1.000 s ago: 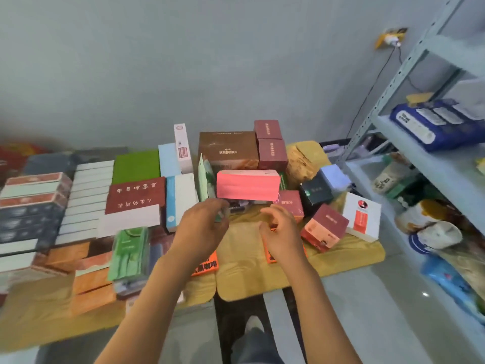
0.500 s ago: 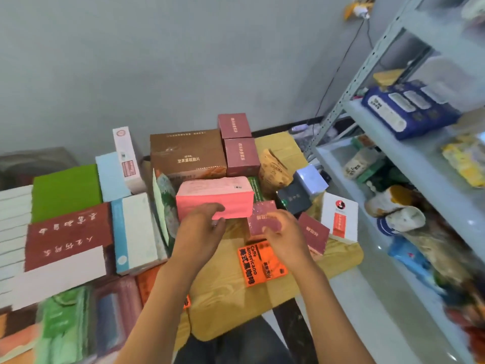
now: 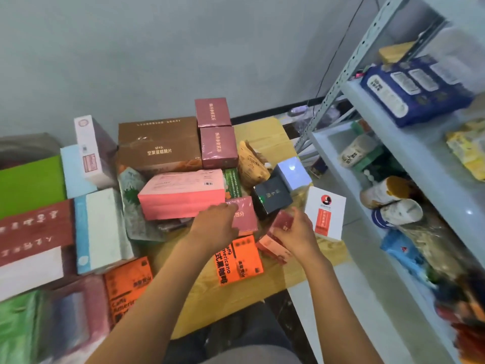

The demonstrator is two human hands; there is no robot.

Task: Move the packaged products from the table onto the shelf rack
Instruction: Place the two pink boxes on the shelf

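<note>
Taking the long pink box (image 3: 181,194) as the landmark: nearest the camera, well in front of it, two flat glossy orange coffee packets lie on the yellow wooden table (image 3: 236,298), one (image 3: 237,260) between the forearms and one (image 3: 128,292) further left beside blurred green and pink film-wrapped packs. The left hand (image 3: 214,228) sits at the pink box's front right corner, fingers curled over the near edge of a small dark-red glossy box (image 3: 245,215) that lies flat there; it grips that box. Further right of the landmark, the right hand (image 3: 295,236) holds a tilted maroon-and-salmon carton (image 3: 278,232), thumb and fingers wrapped round it, just above the table's edge. Just beyond that hand stands a white matt carton (image 3: 326,212) with an orange label, and a black cube box (image 3: 271,197) leans beside it, crowding both hands.

Left of the pink box lie a white-and-blue rectangular box (image 3: 101,229), a green-printed foil pouch (image 3: 132,203), and long red and white cartons. Behind it stand a wide brown shrink-wrapped box (image 3: 157,144), two stacked maroon boxes (image 3: 215,132) and a crinkled tan paper bag (image 3: 252,164).

Far right of it rises the grey metal shelf rack (image 3: 349,64), its boards carrying a blue soft pack (image 3: 412,88), yellow packets and round tubs.
</note>
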